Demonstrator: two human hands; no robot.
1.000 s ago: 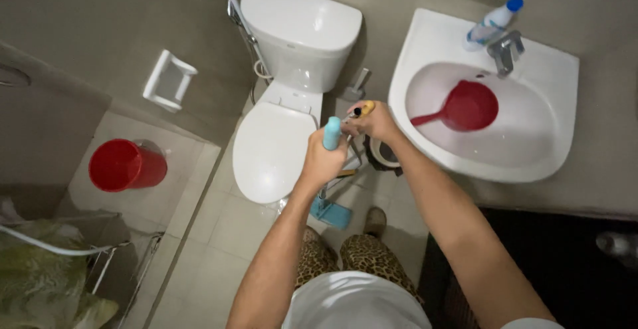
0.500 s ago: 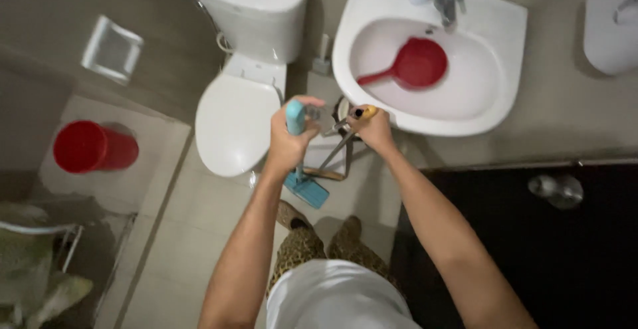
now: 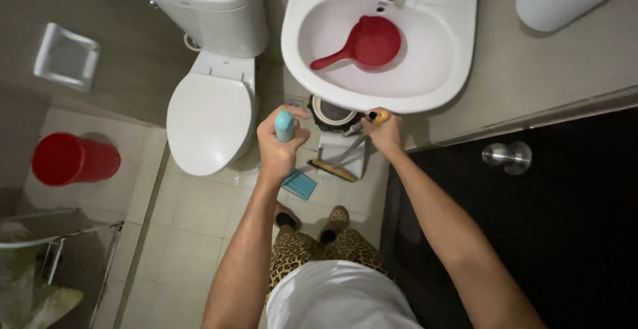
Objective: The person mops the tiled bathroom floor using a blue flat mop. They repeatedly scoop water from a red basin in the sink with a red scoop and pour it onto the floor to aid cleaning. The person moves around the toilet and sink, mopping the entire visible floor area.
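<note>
My left hand (image 3: 278, 144) grips a light blue handle (image 3: 284, 125) whose blue scrubbing head (image 3: 300, 185) hangs near the tiled floor. My right hand (image 3: 385, 131) holds the yellow-tipped handle (image 3: 379, 116) of a metal-shafted brush; its bristle head (image 3: 332, 170) rests on a white dustpan (image 3: 343, 154) below the sink. A dark round bin (image 3: 332, 113) stands just behind the dustpan, between my two hands.
A white toilet (image 3: 211, 116) with closed lid is on the left. The white sink (image 3: 379, 40) holds a red dipper (image 3: 363, 44). A red bucket (image 3: 73, 159) stands far left. A dark door with a metal knob (image 3: 508, 156) is on the right. My feet (image 3: 312, 221) are below.
The view has swung right and downward, so the toilet and sink have slid left. Both hands keep their grip on the two handles and have lowered slightly toward the dustpan.
</note>
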